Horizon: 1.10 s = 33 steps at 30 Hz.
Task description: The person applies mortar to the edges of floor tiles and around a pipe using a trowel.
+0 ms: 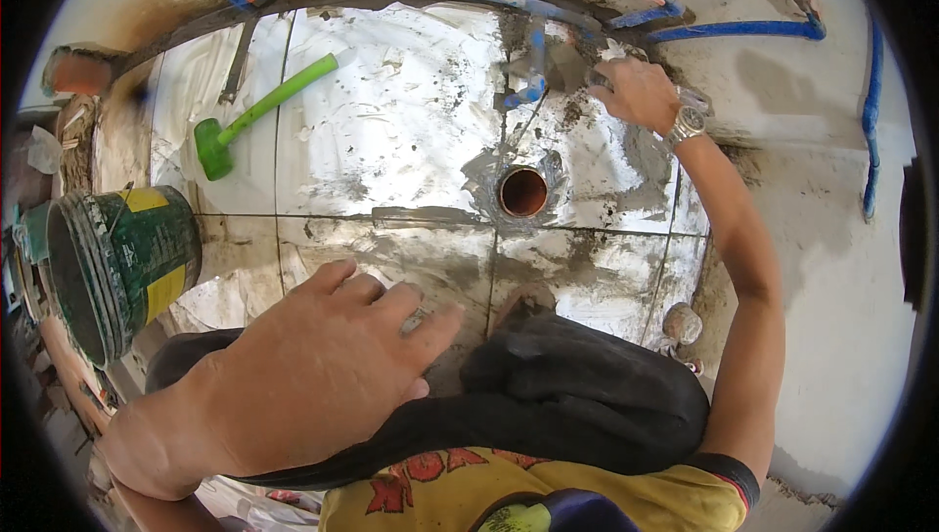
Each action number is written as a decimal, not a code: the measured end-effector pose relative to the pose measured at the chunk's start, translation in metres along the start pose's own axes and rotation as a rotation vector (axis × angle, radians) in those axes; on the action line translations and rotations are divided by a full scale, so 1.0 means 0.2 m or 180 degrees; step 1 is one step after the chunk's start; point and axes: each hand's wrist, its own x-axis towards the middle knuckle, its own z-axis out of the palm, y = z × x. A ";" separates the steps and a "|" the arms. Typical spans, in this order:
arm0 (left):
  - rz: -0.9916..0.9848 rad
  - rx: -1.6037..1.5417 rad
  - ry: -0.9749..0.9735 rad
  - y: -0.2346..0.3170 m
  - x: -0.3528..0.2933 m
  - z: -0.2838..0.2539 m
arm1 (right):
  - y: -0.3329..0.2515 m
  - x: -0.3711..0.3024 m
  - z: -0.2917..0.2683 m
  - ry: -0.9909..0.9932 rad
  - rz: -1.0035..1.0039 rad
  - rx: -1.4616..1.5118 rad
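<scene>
My right hand (638, 92) reaches to the far right, low by the wall, over the smeared tile floor (391, 102). Its fingers curl down around something I cannot make out; a watch (689, 122) is on that wrist. Close to its left a blue pipe elbow (529, 94) stands over the tiles. My left hand (323, 351) hangs in the air over my lap with its fingers apart, holding nothing. Between the hands, farther out, a round drain pipe opening (523, 201) is set in the floor with grey mortar around it.
A green mallet (279, 97) lies on the tiles at far left. On its side at the left lies a dark green bucket (161, 248). Blue pipes (738, 31) run along the walls. A roundish lump (682, 323) sits by the right wall, near my knee (587, 366).
</scene>
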 end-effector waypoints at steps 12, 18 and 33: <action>0.0030 -0.0082 -0.0077 -0.01 -0.01 -0.01 | 0.01 0.00 0.05 -0.0090 -0.0366 -0.0007; -0.0006 -0.0052 -0.0084 0.00 -0.01 -0.03 | 0.05 0.05 0.03 0.0281 -0.0322 0.0074; -0.0044 -0.0080 -0.0252 0.03 0.08 -0.05 | 0.08 0.17 0.13 -0.0621 0.0451 0.1102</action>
